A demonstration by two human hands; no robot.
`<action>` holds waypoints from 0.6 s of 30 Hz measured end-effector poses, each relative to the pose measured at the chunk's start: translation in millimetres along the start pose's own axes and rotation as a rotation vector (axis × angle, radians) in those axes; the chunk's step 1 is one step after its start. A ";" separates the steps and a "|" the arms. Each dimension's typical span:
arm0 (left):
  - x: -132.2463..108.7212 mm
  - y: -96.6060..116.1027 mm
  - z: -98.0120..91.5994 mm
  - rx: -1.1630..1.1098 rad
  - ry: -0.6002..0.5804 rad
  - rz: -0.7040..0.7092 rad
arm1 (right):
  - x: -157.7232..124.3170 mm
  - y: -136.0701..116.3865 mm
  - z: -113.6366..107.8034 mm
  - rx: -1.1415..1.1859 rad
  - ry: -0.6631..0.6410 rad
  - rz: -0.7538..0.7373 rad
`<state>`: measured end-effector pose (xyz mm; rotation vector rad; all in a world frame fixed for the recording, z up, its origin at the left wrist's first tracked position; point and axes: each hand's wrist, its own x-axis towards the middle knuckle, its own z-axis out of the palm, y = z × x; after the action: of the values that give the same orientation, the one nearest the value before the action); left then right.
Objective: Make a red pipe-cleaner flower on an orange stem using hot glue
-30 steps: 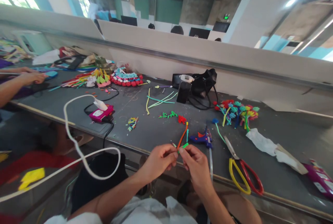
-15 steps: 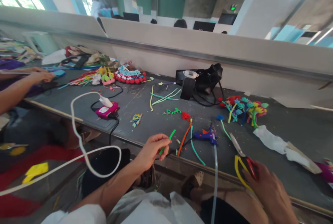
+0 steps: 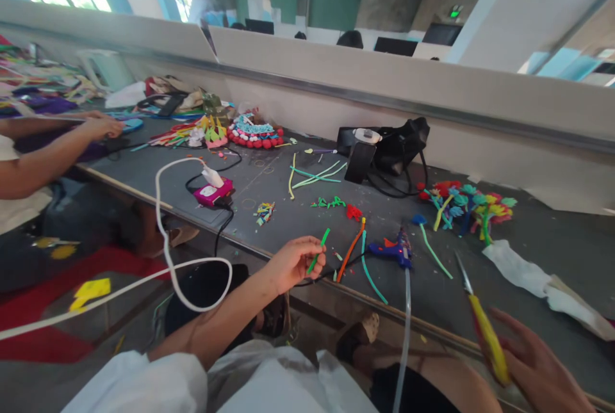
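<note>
My left hand [image 3: 296, 264] pinches a short green pipe cleaner [image 3: 325, 237] between thumb and fingertips, above the table's front edge. In my right hand [image 3: 533, 358], at the lower right, are scissors [image 3: 486, 333] with yellow and red handles. Their blades point up and away from me, and I see them nearly edge-on; some fingers are stretched out beside the handle. Between my hands lie a blue glue gun [image 3: 396, 250], an orange pipe cleaner [image 3: 352, 250] and a teal one [image 3: 369, 272]. A red fuzzy piece [image 3: 353, 212] and several twisted green pieces [image 3: 328, 202] sit behind them.
A white cable [image 3: 166, 253] loops at left from a magenta power socket [image 3: 214, 192]. Another person's hands [image 3: 103, 126] work at far left. A black bag [image 3: 403, 147] stands at the back. Colourful fuzzy flowers [image 3: 494, 208] lie at right, near a light green stem [image 3: 435, 251] with a blue top.
The scissors have turned edge-on and moved slightly right and down with my right hand. My left hand still holds the green pipe cleaner. The whole view has shifted a little.
</note>
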<state>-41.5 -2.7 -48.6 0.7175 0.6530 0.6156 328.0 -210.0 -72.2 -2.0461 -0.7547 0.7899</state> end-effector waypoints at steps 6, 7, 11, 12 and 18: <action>-1.7 6.4 9.1 0.067 -0.017 -0.038 | -71.7 -33.8 61.3 0.595 -0.554 0.021; -2.1 6.8 12.2 0.088 -0.017 -0.043 | -80.9 -39.1 80.7 0.616 -0.633 0.030; -5.9 8.1 21.8 0.205 0.017 -0.032 | -103.0 -54.2 153.0 0.709 -0.678 -0.019; -7.1 8.7 22.4 0.231 0.030 -0.023 | -104.4 -56.1 165.8 0.737 -0.671 -0.031; -11.9 13.6 13.6 0.336 0.111 0.001 | -92.8 -66.7 194.1 0.614 -0.733 -0.038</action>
<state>-43.1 -8.2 -26.7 1.0009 0.8707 0.5552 110.0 -155.1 -86.2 -1.1735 -0.7960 1.5594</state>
